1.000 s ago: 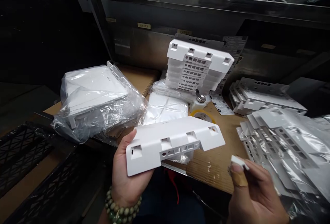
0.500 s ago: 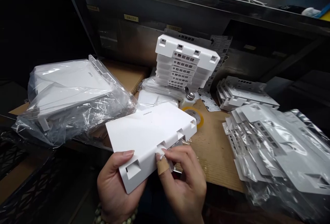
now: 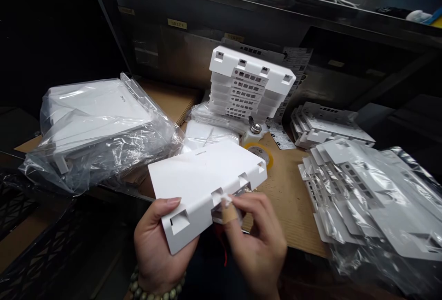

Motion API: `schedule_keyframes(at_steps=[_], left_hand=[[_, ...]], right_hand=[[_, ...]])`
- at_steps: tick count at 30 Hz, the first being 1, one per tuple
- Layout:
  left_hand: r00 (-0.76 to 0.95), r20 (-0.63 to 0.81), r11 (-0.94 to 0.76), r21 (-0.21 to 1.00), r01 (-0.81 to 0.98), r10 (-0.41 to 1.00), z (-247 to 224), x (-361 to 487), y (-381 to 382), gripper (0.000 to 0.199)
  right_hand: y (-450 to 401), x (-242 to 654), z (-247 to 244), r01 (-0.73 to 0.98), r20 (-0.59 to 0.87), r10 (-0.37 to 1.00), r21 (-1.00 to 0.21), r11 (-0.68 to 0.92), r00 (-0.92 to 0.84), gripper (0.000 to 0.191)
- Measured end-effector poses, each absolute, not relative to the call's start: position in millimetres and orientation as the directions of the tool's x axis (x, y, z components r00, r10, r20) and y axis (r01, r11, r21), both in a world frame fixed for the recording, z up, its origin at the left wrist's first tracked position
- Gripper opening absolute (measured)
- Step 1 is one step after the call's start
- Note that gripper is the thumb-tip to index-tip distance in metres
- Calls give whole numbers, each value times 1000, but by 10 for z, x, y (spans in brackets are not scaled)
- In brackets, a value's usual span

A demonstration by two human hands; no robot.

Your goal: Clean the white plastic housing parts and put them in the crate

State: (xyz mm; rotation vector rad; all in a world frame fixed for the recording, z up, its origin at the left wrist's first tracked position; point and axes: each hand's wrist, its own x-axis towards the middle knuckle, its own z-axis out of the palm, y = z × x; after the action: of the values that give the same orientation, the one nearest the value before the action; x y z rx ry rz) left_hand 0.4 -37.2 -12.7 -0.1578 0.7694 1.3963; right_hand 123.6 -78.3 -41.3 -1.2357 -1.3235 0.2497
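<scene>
A white plastic cover point(image 3: 203, 175) with several notches along its near edge is tilted in front of me. My left hand point(image 3: 162, 240) is closed on its near left corner, thumb on top. My right hand point(image 3: 255, 231) pinches a small white wad point(image 3: 226, 199) between thumb and finger, at the cover's near edge beside a middle notch. Tan tape wraps the right thumb. The wad is blurred, and I cannot tell what it is made of.
Bagged white covers point(image 3: 100, 111) lie at left, more bagged covers point(image 3: 376, 194) at right. Behind stand a stack of white covers point(image 3: 250, 72), a small bottle with a metal top point(image 3: 254, 129) and a yellow tape roll point(image 3: 260, 153). A metal shelf point(image 3: 241, 2) crosses above.
The cover has shifted slightly right and down. My right hand has moved right with the white wad, away from the cover's edge surface.
</scene>
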Motion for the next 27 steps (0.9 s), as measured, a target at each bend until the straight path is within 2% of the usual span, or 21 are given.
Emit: schedule_keyframes(at_steps=[5, 9, 12, 17, 19, 24, 26, 27], left_hand=[[4, -658, 273, 306, -912, 753, -93, -51, -226, 32], [81, -649, 311, 248, -917, 757, -102, -80, -145, 35], [113, -640, 318, 214, -924, 760, -90, -73, -128, 41], [159, -613, 328, 174, -929, 774, -100, -52, -129, 37], [203, -562, 357, 179, -917, 802, -167, -67, -124, 40], [341, -277, 413, 265, -871, 898, -441, -150, -97, 54], [334, -256, 405, 317, -858, 907, -519, -179, -107, 62], [319, -254, 394, 344, -853, 913, -545, -192, -120, 66]], right_hand=[[-853, 1402, -398, 400, 562, 615, -827, 396, 554, 12], [-852, 1526, -521, 424, 586, 453, -806, 413, 672, 5], [-851, 1587, -621, 414, 564, 432, -820, 396, 704, 8], [-849, 1547, -622, 369, 530, 427, -837, 405, 733, 10], [-828, 1539, -580, 320, 494, 420, -850, 418, 761, 11], [-735, 1786, -558, 139, 309, 332, -883, 449, 891, 18], [-707, 1948, -605, 60, 212, 312, -899, 434, 926, 17], [-703, 2019, -634, -18, 141, 352, -910, 413, 925, 18]])
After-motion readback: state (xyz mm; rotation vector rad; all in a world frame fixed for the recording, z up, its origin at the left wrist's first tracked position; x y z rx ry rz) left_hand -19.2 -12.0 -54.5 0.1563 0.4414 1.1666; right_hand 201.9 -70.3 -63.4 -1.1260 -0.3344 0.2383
